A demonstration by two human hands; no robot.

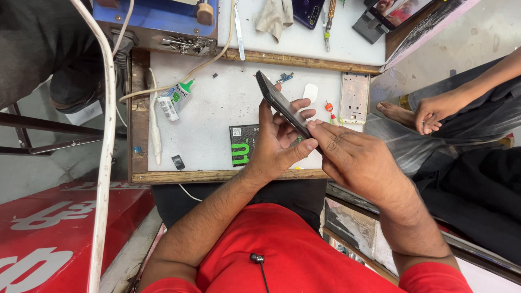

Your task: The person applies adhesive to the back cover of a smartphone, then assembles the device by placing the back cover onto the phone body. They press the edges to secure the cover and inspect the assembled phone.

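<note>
over white bench, both hands grip dark phone [282,104], its lower end hidden

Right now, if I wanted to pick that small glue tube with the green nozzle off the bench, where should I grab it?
Probably by the white body of the glue tube, pinched across its flat sides from above. It lies flat and slanted on the white work mat, with its green nozzle pointing up and right. A white cable runs close by the nozzle, so stay clear of that end.
</note>
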